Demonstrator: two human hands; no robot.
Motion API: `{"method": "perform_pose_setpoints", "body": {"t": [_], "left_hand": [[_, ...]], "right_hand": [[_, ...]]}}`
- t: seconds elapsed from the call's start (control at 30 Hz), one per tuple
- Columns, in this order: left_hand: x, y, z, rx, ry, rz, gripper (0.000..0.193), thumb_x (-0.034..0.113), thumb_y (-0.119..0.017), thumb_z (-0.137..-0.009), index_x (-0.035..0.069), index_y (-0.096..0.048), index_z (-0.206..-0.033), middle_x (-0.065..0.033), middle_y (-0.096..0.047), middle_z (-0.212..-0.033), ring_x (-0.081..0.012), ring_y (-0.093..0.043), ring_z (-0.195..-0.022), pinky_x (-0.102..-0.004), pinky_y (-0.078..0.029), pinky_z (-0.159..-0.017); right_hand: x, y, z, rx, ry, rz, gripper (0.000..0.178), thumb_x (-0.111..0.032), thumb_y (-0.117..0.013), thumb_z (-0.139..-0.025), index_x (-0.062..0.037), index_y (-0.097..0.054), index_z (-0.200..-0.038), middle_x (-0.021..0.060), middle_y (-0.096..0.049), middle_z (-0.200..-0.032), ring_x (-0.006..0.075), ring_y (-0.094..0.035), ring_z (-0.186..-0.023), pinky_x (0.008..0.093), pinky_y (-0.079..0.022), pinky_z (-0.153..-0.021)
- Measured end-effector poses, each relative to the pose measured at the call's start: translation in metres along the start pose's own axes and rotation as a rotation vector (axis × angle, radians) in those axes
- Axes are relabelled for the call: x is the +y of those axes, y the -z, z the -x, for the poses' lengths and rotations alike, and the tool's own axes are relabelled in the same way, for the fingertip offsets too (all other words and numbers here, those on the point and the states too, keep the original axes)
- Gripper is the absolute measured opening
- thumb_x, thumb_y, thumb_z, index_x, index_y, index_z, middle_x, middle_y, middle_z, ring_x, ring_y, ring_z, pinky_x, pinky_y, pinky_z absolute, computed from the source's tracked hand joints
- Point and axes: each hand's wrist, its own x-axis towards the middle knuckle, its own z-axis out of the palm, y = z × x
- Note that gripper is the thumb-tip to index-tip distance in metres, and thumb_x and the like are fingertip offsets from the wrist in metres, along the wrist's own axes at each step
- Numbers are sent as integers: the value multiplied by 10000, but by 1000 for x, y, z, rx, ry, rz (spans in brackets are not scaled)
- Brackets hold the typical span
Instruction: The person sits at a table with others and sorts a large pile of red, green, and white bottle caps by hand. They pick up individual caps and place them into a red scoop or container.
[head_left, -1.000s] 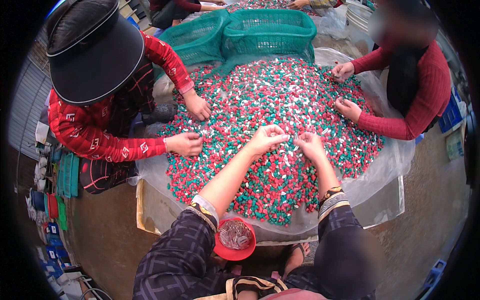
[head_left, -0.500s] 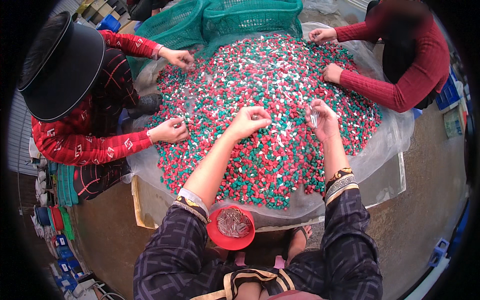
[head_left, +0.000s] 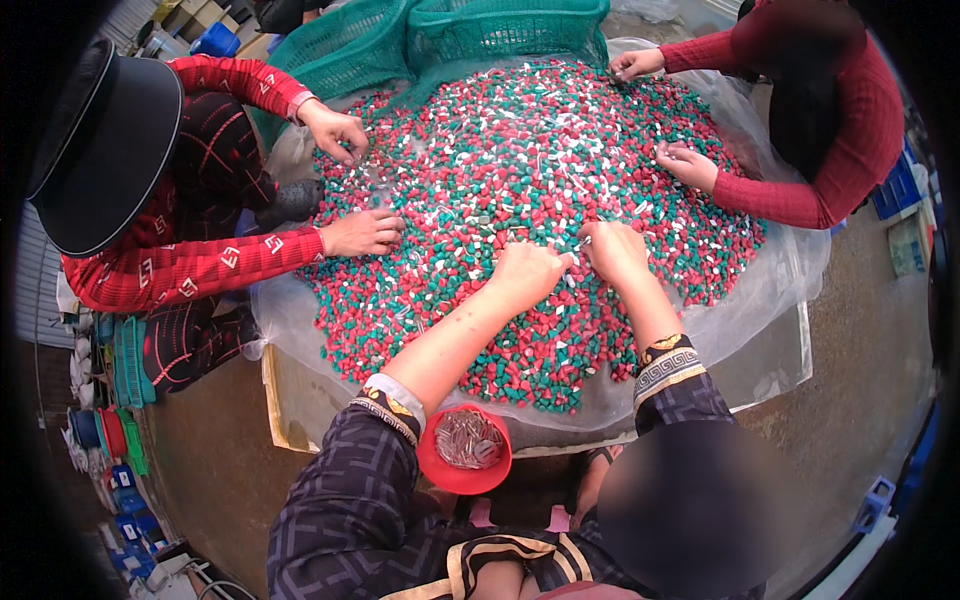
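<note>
A broad heap of small red, green and white pieces [head_left: 480, 190] lies in front of me, with thin pale slivers mixed in. Low over its near middle, my left hand [head_left: 530, 275] has its fingers bent together toward the right; a small pale bit shows at its fingertips. Close beside it, my right hand [head_left: 617, 250] points down into the pieces with curled fingers, its palm turned away, so its contents are hidden. Below my left forearm stands a red bowl [head_left: 432, 470] holding many thin, pale, stick-like pieces.
Clear plastic sheeting [head_left: 765, 325] lies under the heap on a low table. Green mesh baskets [head_left: 510, 35] stand at the far edge. A person in a black hat [head_left: 110, 150] works at the left, another in a dark red sleeve [head_left: 850, 160] at the right.
My hands have moved down and closer together onto the heap. The right hand, which showed thin pale sticks in its raised palm, is now turned downward. Both co-workers' hands have shifted.
</note>
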Motion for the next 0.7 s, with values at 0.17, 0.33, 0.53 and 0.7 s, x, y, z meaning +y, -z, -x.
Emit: {"method": "perform_pose_setpoints", "body": {"t": [0.17,0.33,0.53,0.7], "left_hand": [[-12,0,2,144,53,362,129,219,-683,-728,173,-667,-847,-77,-660,-753,-247,-653,-692,-392,-512,-603],[-70,-4,6,-24,274,1727,64,58,-611,-796,54,-576,-849,-18,-572,-690,-101,-529,-587,-243,-432,-511],[-71,24,24,-97,269,2047,127,102,-639,-812,58,-533,-865,-60,-576,-842,-116,-531,-665,-232,-398,-547],[-53,3,25,-93,136,1227,123,118,-703,-795,71,-592,-820,35,-573,-697,-42,-521,-642,-225,-414,-571]], "right_hand": [[0,8,4,71,-61,-110,102,-174,-597,-798,-122,-681,-825,154,-662,-805,326,-641,-812,428,-501,-707],[61,16,1,-20,-251,-1375,194,-192,-645,-848,-29,-625,-951,17,-625,-789,110,-547,-678,248,-436,-608],[93,20,28,90,-251,-2077,138,-87,-568,-855,-65,-555,-991,68,-606,-816,177,-594,-699,239,-451,-536],[110,4,34,-35,-367,-1375,89,-139,-642,-798,-63,-612,-832,28,-588,-685,101,-551,-617,235,-385,-438]]}}
